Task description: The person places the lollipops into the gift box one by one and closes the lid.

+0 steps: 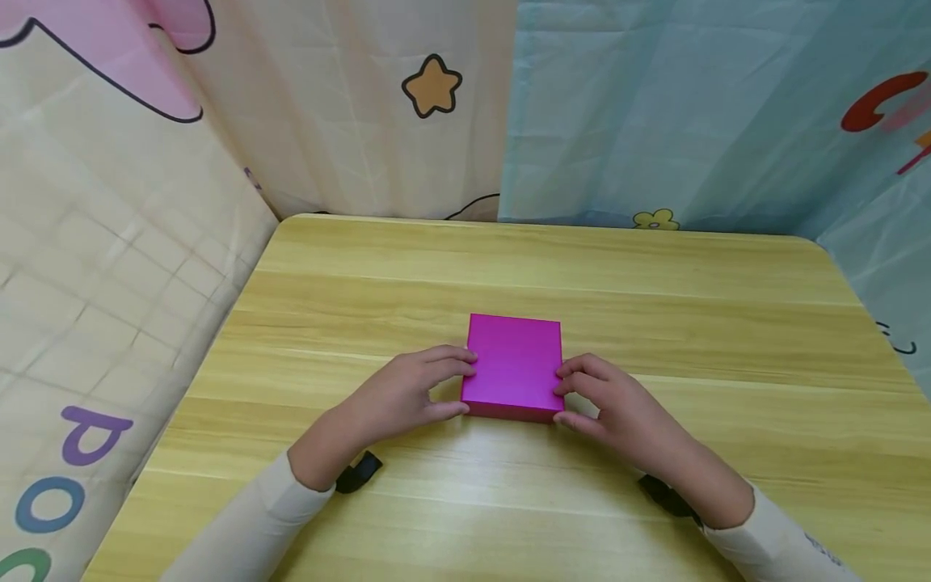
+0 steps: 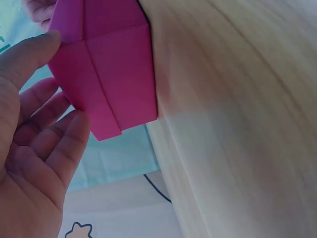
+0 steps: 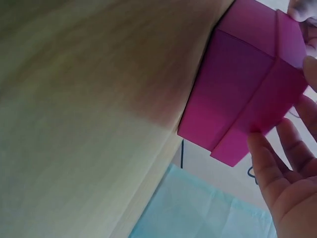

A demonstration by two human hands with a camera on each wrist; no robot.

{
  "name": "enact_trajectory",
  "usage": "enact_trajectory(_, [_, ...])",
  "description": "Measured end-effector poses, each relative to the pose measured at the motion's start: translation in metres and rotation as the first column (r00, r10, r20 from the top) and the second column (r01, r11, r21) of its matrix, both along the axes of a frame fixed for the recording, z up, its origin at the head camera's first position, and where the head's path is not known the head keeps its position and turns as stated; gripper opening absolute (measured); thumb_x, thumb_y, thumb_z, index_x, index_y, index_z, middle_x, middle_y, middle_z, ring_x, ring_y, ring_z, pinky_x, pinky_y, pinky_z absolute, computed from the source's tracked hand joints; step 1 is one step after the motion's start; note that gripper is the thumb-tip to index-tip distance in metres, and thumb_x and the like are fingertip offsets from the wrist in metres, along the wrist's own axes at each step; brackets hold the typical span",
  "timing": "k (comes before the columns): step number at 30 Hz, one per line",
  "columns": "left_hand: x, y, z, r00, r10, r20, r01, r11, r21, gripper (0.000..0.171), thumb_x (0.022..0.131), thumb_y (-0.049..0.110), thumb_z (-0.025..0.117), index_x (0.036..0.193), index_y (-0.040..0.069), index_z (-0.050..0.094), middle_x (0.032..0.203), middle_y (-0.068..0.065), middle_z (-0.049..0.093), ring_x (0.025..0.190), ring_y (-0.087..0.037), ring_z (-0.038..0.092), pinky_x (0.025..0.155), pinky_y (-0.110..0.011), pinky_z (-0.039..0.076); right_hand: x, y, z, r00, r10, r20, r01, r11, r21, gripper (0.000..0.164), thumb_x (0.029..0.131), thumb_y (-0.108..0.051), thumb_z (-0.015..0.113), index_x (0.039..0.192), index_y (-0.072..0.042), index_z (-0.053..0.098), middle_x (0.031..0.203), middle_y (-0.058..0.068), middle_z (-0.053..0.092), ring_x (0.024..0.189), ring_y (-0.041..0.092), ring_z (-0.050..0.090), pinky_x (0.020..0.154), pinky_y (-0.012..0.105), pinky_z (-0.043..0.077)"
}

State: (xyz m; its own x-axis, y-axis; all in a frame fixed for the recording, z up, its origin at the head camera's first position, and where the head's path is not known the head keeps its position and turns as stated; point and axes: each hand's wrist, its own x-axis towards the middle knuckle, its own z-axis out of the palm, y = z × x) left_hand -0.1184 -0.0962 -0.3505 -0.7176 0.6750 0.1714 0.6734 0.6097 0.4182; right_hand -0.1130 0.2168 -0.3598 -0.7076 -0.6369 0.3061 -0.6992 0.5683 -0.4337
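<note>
A magenta box point(image 1: 512, 364) with a fitted lid point(image 3: 277, 96) rests on the wooden table, its flat top facing up. The lid's lower edge shows as a seam along the box's sides in both wrist views. My left hand point(image 1: 414, 390) holds the lid at its left side, thumb by the near left corner and fingers along the side. From the right, my right hand point(image 1: 618, 404) holds it the same way, thumb at the near right corner. In the left wrist view, the left fingertips point(image 2: 79, 119) touch the lid's side. What is inside the box is hidden.
The light wooden table point(image 1: 349, 267) has rounded far corners. Printed curtains point(image 1: 349, 121) hang behind it and along both sides. A black strap point(image 1: 359, 472) shows at the left wrist and another black strap point(image 1: 665, 495) at the right.
</note>
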Motion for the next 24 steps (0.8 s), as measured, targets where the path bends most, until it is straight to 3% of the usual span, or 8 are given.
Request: enact_trajectory(24, [0.0004,0.0017,-0.0021,1.000,0.008,0.006,-0.007,1.000,-0.014,0.044,0.085,0.030,0.081,0.121,0.007,0.070,0.133,-0.002,0.061,0.127,-0.019,0.055,0.099,-0.033,0.048,-0.0023,0.0021,0.0004,1.000,0.026,-0.001,-0.026,0.999,0.028,0.029,0.077,-0.017,0.087,0.099,-0.014,0.069,0.115,-0.002,0.060,0.109,0.017,0.060,0.089,0.035,0.055])
